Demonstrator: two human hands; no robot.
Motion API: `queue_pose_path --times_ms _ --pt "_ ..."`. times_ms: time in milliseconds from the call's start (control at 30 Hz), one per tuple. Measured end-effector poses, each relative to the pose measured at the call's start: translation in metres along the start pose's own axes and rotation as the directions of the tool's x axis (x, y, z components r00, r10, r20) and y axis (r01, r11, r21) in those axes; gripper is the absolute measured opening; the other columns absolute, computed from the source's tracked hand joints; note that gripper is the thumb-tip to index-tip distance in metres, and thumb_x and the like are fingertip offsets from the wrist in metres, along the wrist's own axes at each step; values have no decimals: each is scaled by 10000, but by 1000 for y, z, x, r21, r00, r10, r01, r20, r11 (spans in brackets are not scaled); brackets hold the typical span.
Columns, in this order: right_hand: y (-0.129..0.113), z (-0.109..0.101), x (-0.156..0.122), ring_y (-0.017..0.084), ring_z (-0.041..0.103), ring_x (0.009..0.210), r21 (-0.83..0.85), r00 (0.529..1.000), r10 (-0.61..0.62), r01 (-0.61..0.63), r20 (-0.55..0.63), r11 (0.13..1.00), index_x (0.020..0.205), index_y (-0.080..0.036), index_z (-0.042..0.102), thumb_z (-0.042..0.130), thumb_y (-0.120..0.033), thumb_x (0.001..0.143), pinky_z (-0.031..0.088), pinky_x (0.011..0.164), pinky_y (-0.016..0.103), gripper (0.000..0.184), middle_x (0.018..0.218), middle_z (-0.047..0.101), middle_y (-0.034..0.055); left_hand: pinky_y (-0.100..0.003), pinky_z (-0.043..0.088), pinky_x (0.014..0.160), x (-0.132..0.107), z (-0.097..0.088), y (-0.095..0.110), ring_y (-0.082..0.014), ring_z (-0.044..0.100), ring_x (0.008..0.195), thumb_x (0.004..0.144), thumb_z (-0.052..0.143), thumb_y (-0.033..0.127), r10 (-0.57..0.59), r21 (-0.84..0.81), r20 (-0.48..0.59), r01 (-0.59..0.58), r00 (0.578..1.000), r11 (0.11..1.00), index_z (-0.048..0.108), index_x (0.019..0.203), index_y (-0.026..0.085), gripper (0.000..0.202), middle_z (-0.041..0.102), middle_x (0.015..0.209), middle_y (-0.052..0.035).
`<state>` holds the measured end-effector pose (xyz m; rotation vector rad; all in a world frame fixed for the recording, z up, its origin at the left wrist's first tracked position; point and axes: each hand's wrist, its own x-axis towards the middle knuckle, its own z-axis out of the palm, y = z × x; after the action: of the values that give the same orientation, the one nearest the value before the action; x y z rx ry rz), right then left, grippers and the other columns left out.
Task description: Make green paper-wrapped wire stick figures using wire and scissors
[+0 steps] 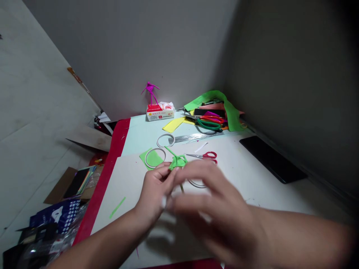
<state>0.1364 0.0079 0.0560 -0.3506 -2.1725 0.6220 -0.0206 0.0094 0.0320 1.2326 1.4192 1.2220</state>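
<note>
My left hand (155,190) is closed in a pinch on a small green paper-wrapped wire piece (177,161) held just above the white board (246,175). My right hand (207,201) sits in front of it, smeared by motion, its fingers curled toward the same piece; what it grips is unclear. A thin stem hangs below the green piece between both hands. Red-handled scissors (206,155) lie just beyond the hands. A wire ring rests on a green paper square (153,158), and a second ring (165,141) lies further back.
A black phone (270,158) lies at the right. At the back stand a tissue box (160,111) with a pink wire figure (150,91), yellow paper (173,124), large scissors (209,121), green and pink paper, and a wire bundle (196,137). Boxes and clutter lie on the floor at the left.
</note>
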Motion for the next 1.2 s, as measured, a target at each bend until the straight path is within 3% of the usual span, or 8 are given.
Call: queue_pose_path --times_ms 67,133,333,467,633,867,1100,1200 --pt "16 -9 0 260 456 1233 -119 980 144 -160 -137 980 1301 -248 425 540 -75 785 383 1025 462 557 1285 513 101 -316 452 771 -2 0 -2 -210 596 810 814 632 283 19 23 32 -19 999 1000 699 626 188 221 650 754 -41" --pt "34 -13 -1 264 464 1232 -103 957 254 -269 -138 958 1373 -251 332 577 -110 783 406 1005 466 654 1323 484 112 -302 450 791 -4 1 -4 -207 601 861 839 607 263 47 67 53 -51 997 996 705 668 178 215 665 823 -52" --pt "54 -7 -7 198 594 1019 247 827 560 -532 -51 810 1376 -270 285 593 -138 801 532 770 335 666 1035 585 58 -278 450 788 -5 8 -2 -190 609 877 859 573 224 118 163 64 -127 991 978 723 742 159 201 664 886 -68" --pt "52 -6 -7 161 608 914 382 798 599 -536 -62 753 1328 -281 346 575 -127 812 522 691 279 585 933 554 15 -285 442 787 -3 10 -2 -198 607 866 838 588 224 116 174 54 -124 992 977 708 707 154 191 670 852 -70" --pt "56 -6 -8 132 604 778 531 735 677 -555 -47 640 1207 -269 424 607 -138 793 508 668 276 471 860 545 -23 -277 398 606 -2 9 -2 -152 514 633 805 622 303 -133 77 186 121 973 990 662 643 156 222 598 635 -18" --pt "61 -3 -8 128 590 695 682 598 801 -576 -26 451 1121 -243 442 681 -223 751 470 608 258 441 759 549 -52 -308 418 660 0 9 -4 -184 572 701 789 635 349 -300 22 213 302 930 953 753 785 160 223 699 779 -70" --pt "57 -1 -8 123 584 664 648 588 807 -597 -47 473 1095 -248 436 683 -243 765 431 565 241 412 736 538 -65 -303 396 656 1 8 -4 -179 563 673 799 632 409 -319 42 218 318 922 947 741 735 164 275 688 737 -63" --pt "59 -2 -10 169 614 843 592 632 768 -582 -101 557 1132 -261 423 670 -258 789 487 692 308 423 891 592 -11 -285 368 622 1 6 -3 -156 524 635 825 603 409 -270 63 201 263 942 963 701 647 167 317 637 673 -41"
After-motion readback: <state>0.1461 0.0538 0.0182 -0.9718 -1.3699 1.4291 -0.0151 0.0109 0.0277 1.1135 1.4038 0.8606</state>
